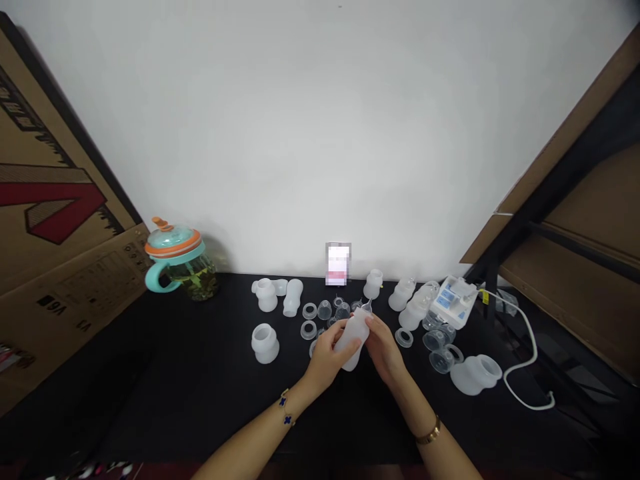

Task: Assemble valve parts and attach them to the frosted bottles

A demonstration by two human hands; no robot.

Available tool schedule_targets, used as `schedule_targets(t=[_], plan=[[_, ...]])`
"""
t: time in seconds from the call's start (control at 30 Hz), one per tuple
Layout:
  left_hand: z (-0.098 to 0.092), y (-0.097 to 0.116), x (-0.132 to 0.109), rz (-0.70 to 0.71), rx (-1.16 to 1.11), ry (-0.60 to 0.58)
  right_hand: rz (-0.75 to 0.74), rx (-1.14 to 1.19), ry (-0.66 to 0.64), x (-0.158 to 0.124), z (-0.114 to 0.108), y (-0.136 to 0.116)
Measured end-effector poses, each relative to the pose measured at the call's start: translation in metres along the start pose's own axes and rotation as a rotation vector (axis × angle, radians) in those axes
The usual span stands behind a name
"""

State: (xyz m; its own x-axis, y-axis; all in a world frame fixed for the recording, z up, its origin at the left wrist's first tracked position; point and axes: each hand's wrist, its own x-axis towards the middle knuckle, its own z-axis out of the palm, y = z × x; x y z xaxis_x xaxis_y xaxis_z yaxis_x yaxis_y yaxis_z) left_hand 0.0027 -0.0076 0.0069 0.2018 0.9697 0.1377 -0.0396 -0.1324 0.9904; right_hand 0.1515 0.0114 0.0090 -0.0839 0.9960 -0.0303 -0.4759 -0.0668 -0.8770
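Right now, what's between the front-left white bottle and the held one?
Head view: a clear ring, a second ring partly behind the left hand, and that hand itself.

A jug (181,259) stands over at the table's (210,373) left, a device (454,302) at its right; the held bottle (355,330) is between them, nearer the front edge.

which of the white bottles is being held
The white bottle with the left hand around its body and the right hand at its neck; the other white bottles rest on the black table.
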Motion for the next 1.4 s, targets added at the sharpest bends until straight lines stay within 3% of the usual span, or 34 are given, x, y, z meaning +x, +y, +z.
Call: schedule_targets(t=[0.37,0.5,0.73,0.93,1.4], plan=[[-0.0007,0.0024,-0.0021,0.030,0.166,0.043,-0.010,-0.013,0.004,0.0004,0.0005,0.0002],[-0.0006,0.0019,0.0002,0.016,-0.009,-0.019,-0.002,-0.020,-0.024,-0.0023,0.0038,-0.0017],[-0.0006,0.0023,0.0052,-0.125,-0.324,-0.107,0.056,0.014,-0.045,-0.0032,0.0054,-0.0028],[-0.0017,0.0021,0.0053,-0.196,-0.373,-0.134,0.072,0.038,-0.061,-0.0044,0.0060,-0.0039],[0.0006,0.0008,0.0057,-0.145,-0.388,-0.119,0.045,-0.003,-0.014,-0.0043,0.0053,-0.0043]])
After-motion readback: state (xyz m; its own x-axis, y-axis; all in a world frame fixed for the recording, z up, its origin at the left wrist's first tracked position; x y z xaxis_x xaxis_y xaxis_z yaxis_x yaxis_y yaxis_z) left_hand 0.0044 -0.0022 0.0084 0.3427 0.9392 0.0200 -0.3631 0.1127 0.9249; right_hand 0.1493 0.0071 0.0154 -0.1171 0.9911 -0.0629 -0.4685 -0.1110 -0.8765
